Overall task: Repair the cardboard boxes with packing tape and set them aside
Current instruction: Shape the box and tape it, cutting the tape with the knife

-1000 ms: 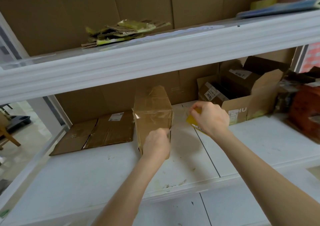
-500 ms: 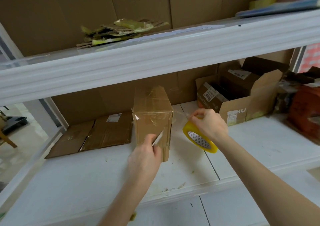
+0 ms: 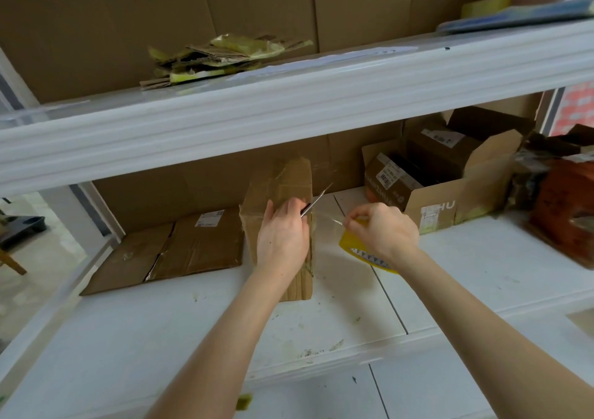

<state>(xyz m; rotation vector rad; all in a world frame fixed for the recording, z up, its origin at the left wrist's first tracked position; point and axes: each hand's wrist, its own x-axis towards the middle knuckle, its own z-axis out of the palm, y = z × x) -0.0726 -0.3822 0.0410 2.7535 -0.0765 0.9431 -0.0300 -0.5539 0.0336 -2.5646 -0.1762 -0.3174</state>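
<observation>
Box: the brown cardboard box (image 3: 283,180) stands on end at the middle of the white lower shelf (image 3: 321,315), with glossy tape creased across its upper face.
Your left hand: your left hand (image 3: 283,235) lies against the front of the box, and its fingers are curled round a thin metal blade (image 3: 316,199) that points up and to the right, past the box's right edge.
Tape strip: a clear strip of tape (image 3: 328,221) runs taut from the box's right edge to your other hand (it is faint and hard to trace along its length).
Your right hand: your right hand (image 3: 382,232), just right of the box, grips a yellow tape roll (image 3: 348,245), with the thumb and fingers closed over the roll's top.
To the left: a flattened box (image 3: 193,248) lies on the shelf, touching or nearly touching the standing one.
To the right: an open box (image 3: 443,200) with smaller cartons inside sits well apart, flaps up, and beyond it is a reddish-brown object (image 3: 565,213), too blurred to identify.
Above: on the upper shelf (image 3: 289,110) is a heap of cardboard scraps (image 3: 218,57) with yellowish tape stuck to them.
</observation>
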